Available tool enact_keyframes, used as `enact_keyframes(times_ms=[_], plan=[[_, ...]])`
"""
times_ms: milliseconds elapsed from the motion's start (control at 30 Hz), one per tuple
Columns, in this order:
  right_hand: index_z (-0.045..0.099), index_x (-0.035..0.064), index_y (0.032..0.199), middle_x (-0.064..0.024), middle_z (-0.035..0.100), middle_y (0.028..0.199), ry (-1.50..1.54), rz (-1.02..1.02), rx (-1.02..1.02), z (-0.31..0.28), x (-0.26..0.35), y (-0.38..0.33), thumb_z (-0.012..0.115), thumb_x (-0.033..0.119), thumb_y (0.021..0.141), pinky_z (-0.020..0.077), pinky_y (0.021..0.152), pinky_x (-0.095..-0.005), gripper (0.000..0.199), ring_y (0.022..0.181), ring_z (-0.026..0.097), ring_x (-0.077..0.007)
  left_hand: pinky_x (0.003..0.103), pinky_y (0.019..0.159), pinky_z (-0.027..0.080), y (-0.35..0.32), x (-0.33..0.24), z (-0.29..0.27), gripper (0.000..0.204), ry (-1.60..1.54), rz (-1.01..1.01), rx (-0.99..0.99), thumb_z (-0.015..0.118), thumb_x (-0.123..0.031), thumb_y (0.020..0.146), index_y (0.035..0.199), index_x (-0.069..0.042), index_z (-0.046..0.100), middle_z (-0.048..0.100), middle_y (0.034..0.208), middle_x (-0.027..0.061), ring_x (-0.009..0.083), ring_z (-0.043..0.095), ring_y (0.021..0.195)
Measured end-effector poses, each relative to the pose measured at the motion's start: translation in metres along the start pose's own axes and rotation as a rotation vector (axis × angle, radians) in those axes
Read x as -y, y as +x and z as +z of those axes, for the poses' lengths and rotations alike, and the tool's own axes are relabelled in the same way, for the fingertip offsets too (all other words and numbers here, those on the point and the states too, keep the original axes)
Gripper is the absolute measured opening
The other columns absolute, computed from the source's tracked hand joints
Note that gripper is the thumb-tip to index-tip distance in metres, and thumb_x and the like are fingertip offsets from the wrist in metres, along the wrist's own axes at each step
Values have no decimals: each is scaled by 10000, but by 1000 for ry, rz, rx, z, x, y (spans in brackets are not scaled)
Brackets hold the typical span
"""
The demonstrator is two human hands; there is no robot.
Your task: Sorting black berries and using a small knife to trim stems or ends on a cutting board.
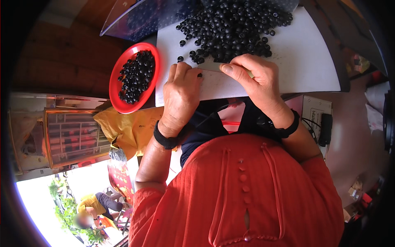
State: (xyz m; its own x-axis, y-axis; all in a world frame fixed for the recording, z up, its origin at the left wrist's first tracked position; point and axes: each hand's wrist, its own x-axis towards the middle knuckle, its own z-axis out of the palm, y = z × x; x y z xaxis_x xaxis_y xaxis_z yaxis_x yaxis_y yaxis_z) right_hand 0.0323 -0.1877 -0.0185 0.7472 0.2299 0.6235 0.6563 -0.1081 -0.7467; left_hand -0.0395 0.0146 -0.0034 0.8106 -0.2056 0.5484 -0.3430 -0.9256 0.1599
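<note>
- Head view: your left hand (pixel 181 92) rests knuckles-up on the near edge of the white board (pixel 304 61), fingers curled under; one black bead (pixel 199 75) sits at its fingertips, but you cannot tell from here whether the hand grips anything.
- Your right hand (pixel 255 78) lies just beside the left one on the same board, fingers bent down and pressed onto a pale flat strip (pixel 218 68) that lies along the board's near part; the thumb points toward the left hand.
- The two hands are close together but not touching.
- The pile of black beads (pixel 234 26) covers the far part of the board, its near edge right at your right fingertips; a few loose beads lie scattered on the board's left part.
- Off the board's left edge stands a red dish (pixel 117 88) with more black beads in it.
- Beyond the board's far-left corner lies a clear plastic sheet (pixel 135 20).
- Below the board's near edge you see a yellow cloth (pixel 127 127), and both wrists carry black bands.
- Your orange-red top (pixel 242 193) fills the lower picture and hides what lies under the board's near side.
</note>
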Motion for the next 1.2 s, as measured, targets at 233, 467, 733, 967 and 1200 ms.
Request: enact_keyframes(times_ms=[233, 467, 733, 967, 1200], plan=[[701, 28, 781, -79, 610, 624, -4, -7, 0, 1, -2, 0, 807, 227, 908, 400, 477, -335, 258, 485, 530, -183, 442, 716, 561, -4, -13, 6, 188, 168, -48, 18, 725, -16, 821, 1007, -20, 700, 609, 954, 119, 335, 616, 908], [731, 43, 794, -79, 609, 599, -23, 19, 52, -2, 0, 1, 798, 241, 913, 395, 464, -332, 241, 471, 538, -180, 289, 630, 473, -5, -9, -8, 170, -777, -380, -90, 666, 27, 939, 1104, 39, 707, 631, 967, 85, 163, 590, 744], [721, 50, 773, -79, 582, 551, -61, 66, 70, 2, 0, 1, 782, 290, 927, 397, 453, -346, 291, 444, 537, -180, 279, 651, 468, -13, -8, 1, 258, -1488, -641, -134, 585, -51, 1045, 1267, 44, 675, 670, 1010, 109, 162, 599, 779], [719, 53, 773, -76, 568, 538, -76, 64, 79, 2, -3, 2, 776, 309, 933, 397, 459, -344, 307, 441, 534, -187, 298, 730, 520, -11, -5, 4, 254, -1597, -608, -139, 580, -33, 1053, 1270, 56, 678, 687, 1030, 97, 168, 630, 855], [719, 55, 778, -76, 561, 538, -99, 79, 107, 1, -2, 2, 767, 329, 942, 390, 457, -353, 323, 440, 522, -195, 299, 733, 544, -9, -9, 6, 267, -1523, -586, -169, 566, 27, 1042, 1277, 57, 688, 598, 1077, 62, 161, 622, 872]])
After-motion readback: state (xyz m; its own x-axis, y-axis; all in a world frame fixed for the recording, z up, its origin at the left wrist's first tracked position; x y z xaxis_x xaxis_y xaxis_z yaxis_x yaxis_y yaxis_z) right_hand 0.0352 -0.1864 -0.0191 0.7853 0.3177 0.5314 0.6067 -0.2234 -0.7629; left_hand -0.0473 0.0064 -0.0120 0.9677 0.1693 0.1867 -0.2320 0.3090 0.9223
